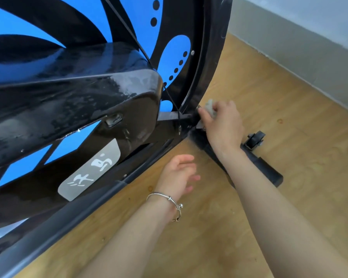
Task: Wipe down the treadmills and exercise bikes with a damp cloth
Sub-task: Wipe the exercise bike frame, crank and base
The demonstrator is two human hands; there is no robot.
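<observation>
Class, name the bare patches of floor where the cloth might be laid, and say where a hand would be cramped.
Bare floor lies between the foot bar and the wall. Another patch lies beside the frame rail, around the left hand. It is cramped where the right hand holds the cloth at the base of the wheel, by the caster.

One wide-angle camera, worn on the person's head, looks forward and steeply down from close range. The exercise bike [88, 101] stands so near that its black frame fills the left and top of the view, cut off by the edges. Wooden floor [289, 149] spreads over the near and right side, with the grey wall [309, 37] at the far right. The left hand [179, 173] and the right hand [223, 125], gripping a cloth [210, 108], sit around the centre.
</observation>
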